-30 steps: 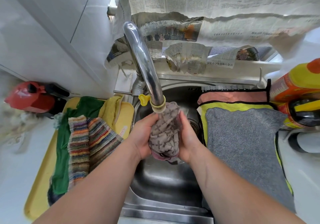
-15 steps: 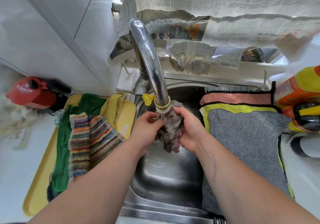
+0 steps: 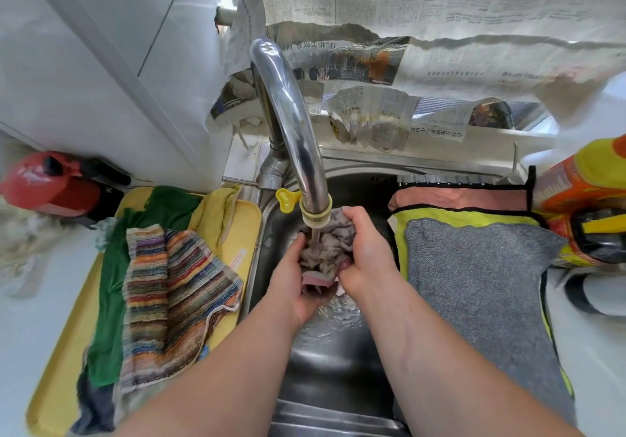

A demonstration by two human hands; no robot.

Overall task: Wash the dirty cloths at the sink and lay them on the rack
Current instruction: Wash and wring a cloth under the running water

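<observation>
– From the head camera, what's different from a second ago?

– The grey patterned cloth [image 3: 327, 247] was stretched long between the palms then. Now it is bunched into a wad right under the tap [image 3: 291, 125], over the sink [image 3: 335, 362], with a pink edge showing at the bottom.

– And the hands?

– Both clamp the wad. The left hand [image 3: 291, 284] cups it from below and the side, fingers curled up round it. The right hand [image 3: 366, 253] has shifted on top, fingers hooked over the upper fold.

– Is water running?

– A thin stream [image 3: 315, 237] drops from the spout onto the cloth. The basin below looks rippled, though it is too blurred to be sure how much water is coming.

– So where does the job stand?

– I'd say this cloth is mid-scrub, not yet wrung. The grey cloth [image 3: 474, 284] and pink cloth [image 3: 457, 199] already lie on the rack [image 3: 440, 179] at the right. The striped cloth [image 3: 169, 301] and green cloth [image 3: 111, 294] wait on the yellow tray [image 3: 54, 396] at the left, so several washes probably remain.
</observation>
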